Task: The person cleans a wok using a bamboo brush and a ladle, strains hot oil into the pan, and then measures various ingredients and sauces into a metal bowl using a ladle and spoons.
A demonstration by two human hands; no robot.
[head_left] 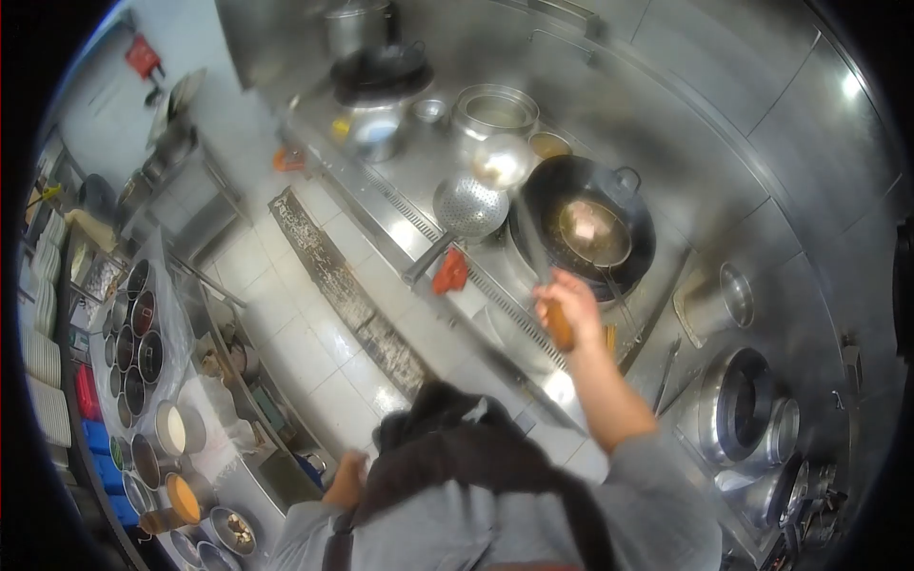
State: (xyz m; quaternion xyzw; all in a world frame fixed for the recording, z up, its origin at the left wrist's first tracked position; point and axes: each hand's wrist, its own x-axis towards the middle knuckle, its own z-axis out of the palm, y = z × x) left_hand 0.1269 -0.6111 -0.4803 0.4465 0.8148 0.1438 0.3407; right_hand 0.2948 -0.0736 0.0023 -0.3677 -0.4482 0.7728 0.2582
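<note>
My right hand (568, 306) is closed round the wooden handle of a metal ladle (502, 162), whose round bowl is up and left of the hand, near a metal pot (494, 108). Beside it a black wok (543, 190) holds oil and a pale pinkish piece of food (587, 222), with a wire strainer (614, 249) around the food. A perforated skimmer (471, 206) lies at the counter's edge, close to a red cloth (450, 272). Low at my side is my left hand (351, 468), its fingers partly hidden and blurred.
A second dark wok (381, 71) stands at the far end of the counter. Stacked metal pans (743, 404) are at the right. On the left, a prep table carries several round containers (181, 428), beside stacked white plates (43, 357). A tiled floor (309, 333) runs between.
</note>
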